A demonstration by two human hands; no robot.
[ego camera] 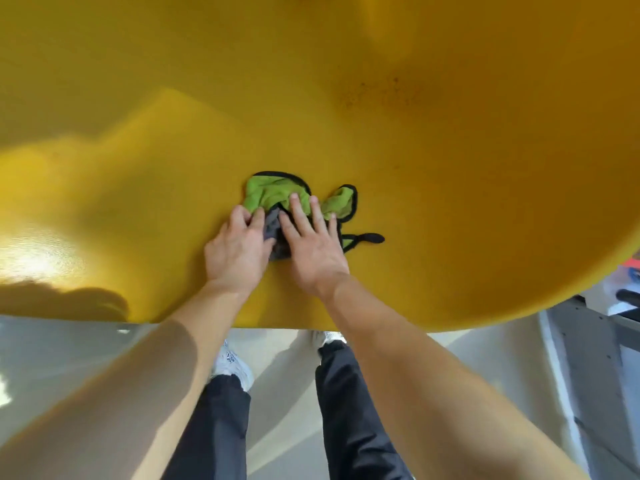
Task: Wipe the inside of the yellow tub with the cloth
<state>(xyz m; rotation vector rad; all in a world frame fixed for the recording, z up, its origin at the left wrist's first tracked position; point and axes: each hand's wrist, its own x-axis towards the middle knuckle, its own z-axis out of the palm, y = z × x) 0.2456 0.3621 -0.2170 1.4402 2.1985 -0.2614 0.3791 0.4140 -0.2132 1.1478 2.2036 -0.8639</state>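
The yellow tub fills the upper two thirds of the head view, and I look onto its inner surface. A green cloth with black edging and a grey side lies crumpled on that surface near the middle. My left hand presses on the cloth's left grey part, fingers curled over it. My right hand lies flat on the cloth with fingers spread. A black loop of the cloth sticks out to the right.
Dark specks mark the tub wall at the upper right. Below the tub's near rim are a grey floor, my dark trousers and white shoes. Grey equipment stands at the right edge.
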